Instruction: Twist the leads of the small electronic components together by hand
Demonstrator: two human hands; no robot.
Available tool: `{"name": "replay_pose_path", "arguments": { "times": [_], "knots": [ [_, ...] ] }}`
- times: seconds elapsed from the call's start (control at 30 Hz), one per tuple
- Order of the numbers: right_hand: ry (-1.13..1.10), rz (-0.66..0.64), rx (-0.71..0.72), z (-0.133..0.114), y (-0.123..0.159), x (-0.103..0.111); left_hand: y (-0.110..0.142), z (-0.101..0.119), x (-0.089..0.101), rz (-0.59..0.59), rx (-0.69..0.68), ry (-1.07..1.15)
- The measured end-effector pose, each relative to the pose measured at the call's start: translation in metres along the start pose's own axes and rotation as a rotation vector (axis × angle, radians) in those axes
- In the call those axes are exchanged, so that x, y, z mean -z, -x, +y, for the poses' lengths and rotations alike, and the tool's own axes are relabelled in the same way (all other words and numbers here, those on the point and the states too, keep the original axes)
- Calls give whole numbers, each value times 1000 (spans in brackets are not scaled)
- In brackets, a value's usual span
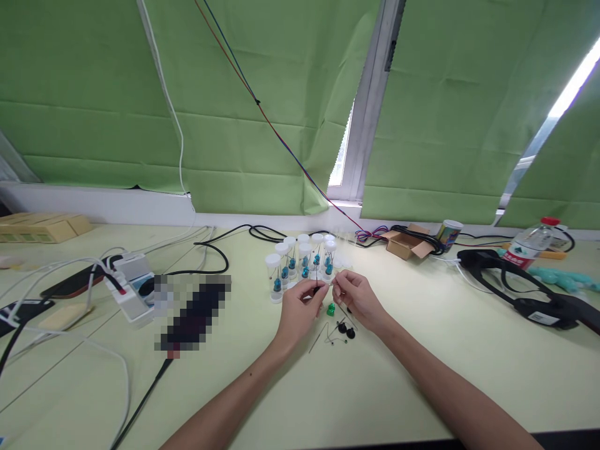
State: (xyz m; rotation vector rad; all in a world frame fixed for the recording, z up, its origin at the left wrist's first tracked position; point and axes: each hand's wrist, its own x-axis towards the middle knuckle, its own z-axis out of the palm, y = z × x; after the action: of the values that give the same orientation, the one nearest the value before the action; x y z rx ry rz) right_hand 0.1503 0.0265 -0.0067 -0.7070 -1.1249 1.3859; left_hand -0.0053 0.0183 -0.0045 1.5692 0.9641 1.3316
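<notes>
left hand [302, 306] was pinched almost closed on a small dark piece [317, 289], thin stem upright from it, details too small to read. piece sat mid-desk [319, 400], just short of the capped clear vials [273, 269] toward the far edge. right hand [357, 297] close beside, fingertips together, couldn't tell on what. both reached in from the near edge, angled inward. green piece [330, 309], black knobs [350, 334] lay near them.
</notes>
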Motion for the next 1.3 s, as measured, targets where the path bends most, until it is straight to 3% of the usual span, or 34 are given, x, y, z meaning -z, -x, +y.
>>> {"name": "replay_pose_path", "arguments": {
  "times": [0.43,0.77,1.03,1.3],
  "knots": [
    [13,12,-5,-2,0,-1,1,-2,-2,28,-116,-118],
    [285,68,79,3,-1,-2,1,-2,-1,17,-72,-90],
    [353,61,123,3,-2,0,2,-1,-2,5,-44,-92],
    [352,70,78,3,-1,0,3,1,-1,-35,-7,-97]
  ]
}}
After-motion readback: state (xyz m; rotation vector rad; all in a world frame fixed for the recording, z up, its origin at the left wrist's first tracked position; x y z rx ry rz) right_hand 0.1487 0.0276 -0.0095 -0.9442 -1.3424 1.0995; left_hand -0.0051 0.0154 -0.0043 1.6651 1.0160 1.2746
